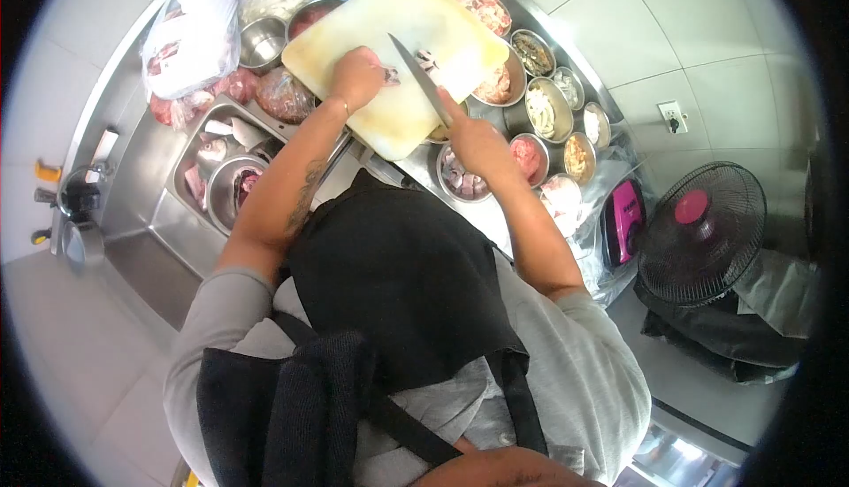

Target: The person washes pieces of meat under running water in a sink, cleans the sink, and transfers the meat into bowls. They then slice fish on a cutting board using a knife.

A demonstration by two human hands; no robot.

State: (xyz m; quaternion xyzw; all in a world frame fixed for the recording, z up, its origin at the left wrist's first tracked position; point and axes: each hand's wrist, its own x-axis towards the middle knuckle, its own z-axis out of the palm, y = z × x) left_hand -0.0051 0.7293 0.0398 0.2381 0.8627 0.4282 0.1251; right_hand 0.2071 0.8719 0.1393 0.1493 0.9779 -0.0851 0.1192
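A large pale cutting board (340, 31) lies in front of me, stained yellowish at its edges. My right hand (480, 145) grips a knife (414, 69) by its handle, its blade angled across the board towards the upper left. On the board's left half, my left hand (357, 77) is closed, fingers curled on a small dark-and-pale piece of fish (390, 76); the fingertips are partly hidden. Beyond the blade, to its right, are more cut pieces (428, 61) with dark skin. A steel bowl of similar pieces (462, 176) stands below my right wrist.
Several steel bowls (549, 108) of food crowd the board's right side. To the left are plastic bags (190, 31), an empty pot (263, 42) and a sink with a fish tray (212, 146). A fan (703, 232) and pink-black device (624, 222) stand right.
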